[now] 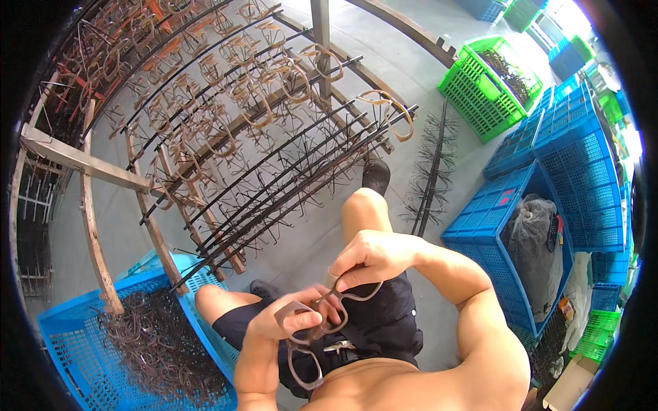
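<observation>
Both hands meet over the lap, working brown eyeglass frames point(322, 322). The left hand point(288, 318) is closed around a small stack of them, one frame dangling below. The right hand point(373, 257) pinches the top frame with thumb and fingertips. A blue crate point(82, 356) heaped with more frames sits at the left knee, and a rack point(274, 157) hung with frames stands ahead

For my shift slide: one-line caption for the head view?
Seated person's left hand and right hand hold brown eyeglass frames beside a frame-hung rack and blue crate.
</observation>
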`<control>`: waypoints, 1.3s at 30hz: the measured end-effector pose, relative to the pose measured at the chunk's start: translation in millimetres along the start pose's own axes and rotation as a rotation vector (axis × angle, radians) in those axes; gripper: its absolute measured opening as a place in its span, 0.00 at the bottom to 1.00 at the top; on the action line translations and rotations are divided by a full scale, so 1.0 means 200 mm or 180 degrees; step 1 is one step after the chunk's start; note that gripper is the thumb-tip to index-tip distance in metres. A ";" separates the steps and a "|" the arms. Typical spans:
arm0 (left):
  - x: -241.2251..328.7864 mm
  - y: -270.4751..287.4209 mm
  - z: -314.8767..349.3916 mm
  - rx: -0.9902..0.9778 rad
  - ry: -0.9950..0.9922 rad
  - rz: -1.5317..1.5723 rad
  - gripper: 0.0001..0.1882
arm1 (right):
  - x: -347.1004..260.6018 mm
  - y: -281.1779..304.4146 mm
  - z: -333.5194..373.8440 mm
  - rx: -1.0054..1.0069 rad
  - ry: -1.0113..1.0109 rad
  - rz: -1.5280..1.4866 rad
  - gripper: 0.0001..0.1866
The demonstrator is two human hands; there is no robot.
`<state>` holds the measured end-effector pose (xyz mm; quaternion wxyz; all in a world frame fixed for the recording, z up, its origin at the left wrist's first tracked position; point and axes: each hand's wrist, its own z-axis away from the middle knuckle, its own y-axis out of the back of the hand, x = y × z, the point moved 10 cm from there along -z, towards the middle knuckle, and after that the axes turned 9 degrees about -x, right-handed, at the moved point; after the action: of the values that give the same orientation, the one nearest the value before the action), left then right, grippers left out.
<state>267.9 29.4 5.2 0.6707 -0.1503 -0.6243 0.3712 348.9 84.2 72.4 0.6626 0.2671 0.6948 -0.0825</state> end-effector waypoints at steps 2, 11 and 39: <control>-0.02 -0.05 -0.02 0.0179 -0.0168 0.0855 0.19 | 0.03 0.03 0.05 0.0015 -0.0225 -0.0217 0.09; 0.09 0.26 0.09 0.1822 -0.2039 -0.0354 0.10 | 0.41 0.66 0.48 0.3973 0.0127 -0.2107 0.09; -0.02 0.34 0.42 0.2586 -0.1478 -0.0034 0.11 | 0.43 0.83 0.44 0.4977 -0.1075 0.0778 0.09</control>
<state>168.2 50.4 -28.6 0.5196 0.2147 -0.5627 0.6060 506.9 205.4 19.2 0.3845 0.7112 0.2926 -0.5106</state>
